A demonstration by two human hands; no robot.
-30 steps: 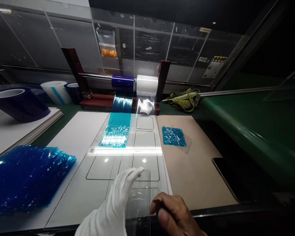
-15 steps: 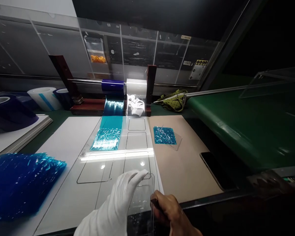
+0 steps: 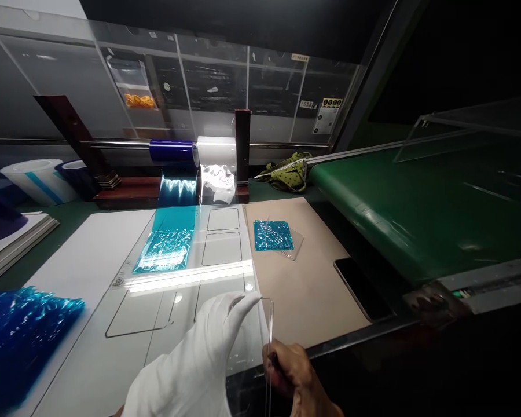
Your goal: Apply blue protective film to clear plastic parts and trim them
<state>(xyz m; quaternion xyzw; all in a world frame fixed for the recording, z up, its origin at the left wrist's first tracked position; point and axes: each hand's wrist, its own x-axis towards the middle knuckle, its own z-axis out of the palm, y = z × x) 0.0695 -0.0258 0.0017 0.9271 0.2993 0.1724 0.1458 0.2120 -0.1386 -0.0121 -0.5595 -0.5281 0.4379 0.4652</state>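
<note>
My left hand [image 3: 200, 353], in a white glove, grips a clear plastic plate [image 3: 248, 348] near the front edge of the table. The plate is tilted up, with its right edge towards my other hand. My bare right hand [image 3: 298, 370] is closed at that edge, around a small dark tool [image 3: 272, 360] whose kind I cannot make out. Beyond the plate lies a glass-like sheet [image 3: 143, 315] with dark rounded outlines. A strip of teal film [image 3: 176, 218] runs down onto it from a blue film roll [image 3: 171, 152].
A white film roll [image 3: 217, 149] shares the rod stand. On the brown board [image 3: 282, 301] lie a teal film-covered plate [image 3: 271, 235] and a phone [image 3: 360, 289]. A blue film pile [image 3: 21, 347] is at left; a green conveyor belt [image 3: 373, 197] at right.
The view has swung to the right, so the table things sit further left. The plate has turned more edge-on between my hands, and both hands keep their hold.
</note>
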